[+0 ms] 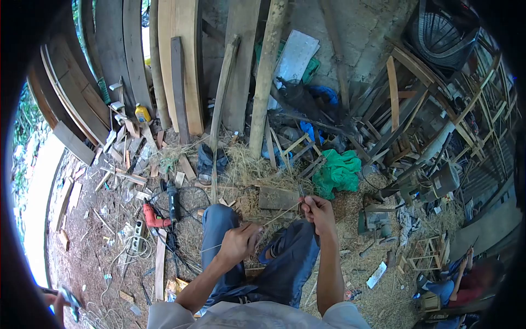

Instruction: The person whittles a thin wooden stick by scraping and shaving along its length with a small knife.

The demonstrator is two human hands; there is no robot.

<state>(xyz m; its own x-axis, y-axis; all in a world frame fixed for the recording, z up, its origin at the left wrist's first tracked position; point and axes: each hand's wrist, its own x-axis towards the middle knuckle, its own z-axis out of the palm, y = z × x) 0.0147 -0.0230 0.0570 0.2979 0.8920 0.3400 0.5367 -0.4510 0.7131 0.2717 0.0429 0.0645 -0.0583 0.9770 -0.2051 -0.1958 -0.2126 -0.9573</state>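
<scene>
My left hand (240,242) is closed around a thin pale strip (280,215), which looks like bamboo or wood, above my left knee. The strip slants up to my right hand (319,215), and its other end sticks out past my left wrist. My right hand is closed at the strip's upper end. From its fingers a narrow dark blade (301,189), apparently a small knife, points away from me; its handle is hidden in the hand. Just beyond lies a flat wooden block (278,198) among shavings.
To the left lie a red power drill (155,215), a dark angle grinder (173,200) and a power strip (137,239) with tangled cords. Planks (181,66) lean at the back. A green cloth (337,171) lies ahead right. Another person (474,279) sits at the far right.
</scene>
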